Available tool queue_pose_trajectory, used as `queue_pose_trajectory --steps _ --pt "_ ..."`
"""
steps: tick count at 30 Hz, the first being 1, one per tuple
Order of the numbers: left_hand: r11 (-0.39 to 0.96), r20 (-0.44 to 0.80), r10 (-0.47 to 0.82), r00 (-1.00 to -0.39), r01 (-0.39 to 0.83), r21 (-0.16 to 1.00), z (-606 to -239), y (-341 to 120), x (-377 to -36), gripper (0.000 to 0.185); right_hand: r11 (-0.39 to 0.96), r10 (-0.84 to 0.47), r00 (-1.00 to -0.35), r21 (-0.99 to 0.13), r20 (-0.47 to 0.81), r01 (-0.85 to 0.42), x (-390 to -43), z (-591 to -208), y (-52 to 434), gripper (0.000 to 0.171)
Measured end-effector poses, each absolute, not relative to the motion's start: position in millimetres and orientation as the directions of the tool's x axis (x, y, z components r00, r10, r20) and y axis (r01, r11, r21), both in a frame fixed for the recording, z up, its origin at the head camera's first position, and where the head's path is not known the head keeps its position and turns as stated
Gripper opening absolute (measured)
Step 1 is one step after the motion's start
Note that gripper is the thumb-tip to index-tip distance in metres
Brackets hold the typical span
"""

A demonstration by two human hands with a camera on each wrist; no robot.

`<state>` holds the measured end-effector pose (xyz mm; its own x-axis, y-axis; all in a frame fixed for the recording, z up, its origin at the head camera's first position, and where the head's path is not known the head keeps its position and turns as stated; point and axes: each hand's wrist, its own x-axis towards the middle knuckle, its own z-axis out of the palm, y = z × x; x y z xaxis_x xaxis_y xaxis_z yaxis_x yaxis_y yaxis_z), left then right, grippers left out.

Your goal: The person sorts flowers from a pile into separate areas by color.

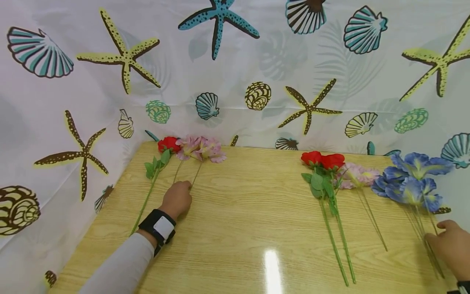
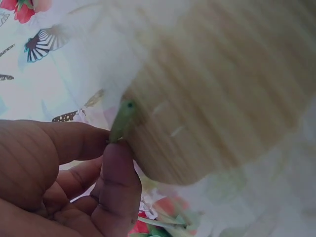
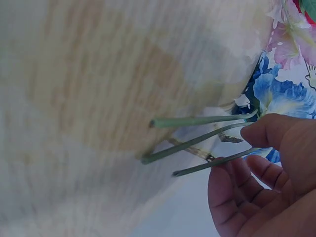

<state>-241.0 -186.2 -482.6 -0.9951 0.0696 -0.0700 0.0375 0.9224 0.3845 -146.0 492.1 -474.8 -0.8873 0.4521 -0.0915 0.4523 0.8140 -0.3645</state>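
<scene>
On the wooden table (image 1: 242, 212), my left hand (image 1: 178, 198) lies at the low ends of two pink flowers (image 1: 200, 148). In the left wrist view, thumb and forefinger of that hand (image 2: 106, 148) pinch a green stem end (image 2: 122, 118). A single red rose (image 1: 169, 143) with a long stem lies just left of it. At the right edge, my right hand (image 1: 449, 243) is on the stems of the blue flowers (image 1: 415, 179). In the right wrist view, its thumb and curled fingers (image 3: 256, 153) hold the blue flower stems (image 3: 197, 143), whose ends stick out past the hand.
Two red roses (image 1: 323, 159) and a few pink flowers (image 1: 358, 175) lie between my hands, right of centre, stems pointing toward me. A sheet printed with shells and starfish (image 1: 235, 61) hangs behind and beside the table. The table's right edge runs under my right hand.
</scene>
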Motion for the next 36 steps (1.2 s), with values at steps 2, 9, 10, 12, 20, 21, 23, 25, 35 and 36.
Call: queue_pose_trajectory --steps 2,9,10,12,20,21,23,25,35,36 --pt "0.917 -0.095 0.052 -0.994 0.01 0.399 -482.8 -186.2 -242.7 0.037 0.8 0.477 -0.872 -0.359 -0.107 0.481 -148.9 -472.9 492.4 0.054" --pt "0.896 -0.094 0.032 -0.995 -0.013 0.445 -482.8 -188.0 -244.5 0.039 0.756 0.55 -0.828 -0.356 -0.11 0.549 -156.6 -458.9 481.3 0.07" --pt "0.889 -0.091 0.032 -0.995 -0.013 0.458 -482.2 -188.2 -244.2 0.039 0.751 0.555 -0.825 -0.363 -0.104 0.551 -158.5 -459.4 481.5 0.071" --pt "0.871 -0.079 0.033 -0.996 -0.01 0.491 -481.7 -189.1 -243.8 0.039 0.756 0.554 -0.83 -0.38 -0.06 0.533 -162.1 -464.6 485.2 0.071" --pt "0.753 -0.019 0.005 -1.0 -0.009 0.658 -486.0 -192.1 -242.1 0.035 0.843 0.489 -0.867 -0.309 0.098 0.441 -181.6 -495.6 512.6 0.072" --pt "0.735 -0.024 -0.005 -1.0 -0.02 0.677 -485.7 -191.3 -241.4 0.035 0.864 0.469 -0.875 -0.268 0.118 0.426 -183.1 -498.1 512.6 0.072" --pt "0.701 -0.036 -0.021 -0.999 -0.041 0.712 -485.1 -187.5 -239.4 0.035 0.89 0.435 -0.89 -0.215 0.139 0.402 -184.0 -501.3 510.4 0.074" --pt "0.631 -0.071 -0.027 -0.997 -0.073 0.773 -485.0 -181.7 -237.6 0.036 0.892 0.428 -0.893 -0.221 0.136 0.394 -184.5 -496.5 498.4 0.075" --pt "0.275 -0.145 0.007 -0.989 -0.137 0.951 -490.3 -134.8 -222.7 0.038 0.902 0.258 -0.957 -0.387 0.132 0.19 -183.8 -455.4 410.6 0.075" --pt "0.263 -0.138 0.018 -0.99 -0.128 0.956 -489.8 -130.1 -220.4 0.037 0.902 0.231 -0.963 -0.403 0.141 0.157 -183.7 -455.9 405.0 0.075"
